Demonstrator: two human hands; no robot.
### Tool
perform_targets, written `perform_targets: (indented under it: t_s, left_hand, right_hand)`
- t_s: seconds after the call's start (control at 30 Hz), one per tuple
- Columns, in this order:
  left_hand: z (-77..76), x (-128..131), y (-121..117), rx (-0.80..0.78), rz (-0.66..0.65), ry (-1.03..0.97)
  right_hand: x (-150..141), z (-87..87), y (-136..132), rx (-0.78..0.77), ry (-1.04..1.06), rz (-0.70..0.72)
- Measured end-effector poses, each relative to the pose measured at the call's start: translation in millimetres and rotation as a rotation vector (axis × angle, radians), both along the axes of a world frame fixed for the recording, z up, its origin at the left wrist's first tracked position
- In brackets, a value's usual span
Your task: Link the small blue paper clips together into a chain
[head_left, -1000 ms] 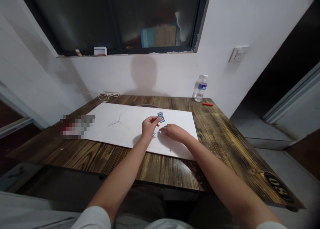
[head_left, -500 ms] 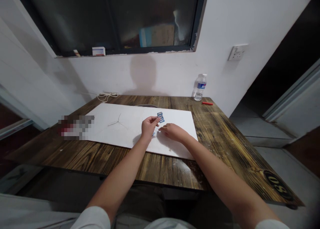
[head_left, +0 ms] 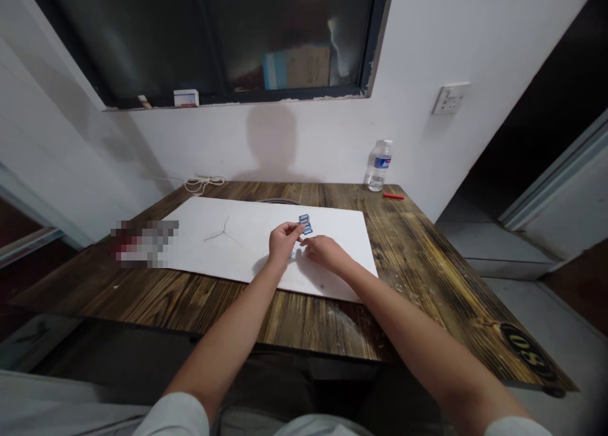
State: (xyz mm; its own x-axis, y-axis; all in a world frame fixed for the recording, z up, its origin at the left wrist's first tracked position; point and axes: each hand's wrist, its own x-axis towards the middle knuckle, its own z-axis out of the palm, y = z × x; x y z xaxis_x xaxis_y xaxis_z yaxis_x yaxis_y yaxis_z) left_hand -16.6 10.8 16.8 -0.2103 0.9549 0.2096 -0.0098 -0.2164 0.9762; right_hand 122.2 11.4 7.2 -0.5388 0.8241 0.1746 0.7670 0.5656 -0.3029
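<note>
My left hand [head_left: 283, 238] pinches a small blue strip [head_left: 304, 224] between thumb and fingertips. The strip has several pale rectangular sections in a row, like a little ladder, and stands out beyond the fingers above a white board [head_left: 256, 215]. Close by on the right, my right hand [head_left: 323, 251] has its fingers curled, the index fingertip almost at the left fingertips. Whether anything thin sits in those fingers is too small to tell. Another bit of blue [head_left: 291, 255] shows beneath the hands, partly hidden by the left one.
Thin dark three-armed lines [head_left: 224, 232] mark or lie on the board's left half. The wooden table [head_left: 422, 277] also bears a water bottle [head_left: 380, 167], a red stick-like item [head_left: 393, 196] and a coiled pale cord [head_left: 204, 183]. A pixelated patch covers something at left.
My right hand has shifted slightly, its fingers now more curled and nearer the left fingertips. The left hand still holds the blue strip in nearly the same place.
</note>
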Motion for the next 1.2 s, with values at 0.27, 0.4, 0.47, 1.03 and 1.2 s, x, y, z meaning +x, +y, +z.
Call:
perform_targets:
  t_s: [0.27, 0.4, 0.47, 1.03, 1.2]
  left_hand:
    - [-1.6, -1.0, 1.3, 0.010, 0.002, 0.018]
    - [-1.5, -1.2, 1.5, 0.008, 0.003, 0.015]
    - [-1.4, -1.3, 1.6, 0.010, 0.004, 0.011]
    - [2.4, -1.0, -0.6, 0.011, 0.013, -0.054]
    - [1.7, -1.5, 0.2, 0.009, 0.013, -0.051]
  right_hand:
    - [-4.7, -1.1, -4.2, 0.010, -0.015, -0.023]
    - [-5.3, -4.2, -3.3, 0.022, -0.013, -0.031]
    - [-5.5, -6.2, -2.0, 0.028, -0.007, -0.037]
    - [5.5, -6.6, 0.9, 0.000, -0.009, -0.282]
    - [5.1, -13.2, 8.8, -0.127, -0.017, -0.384]
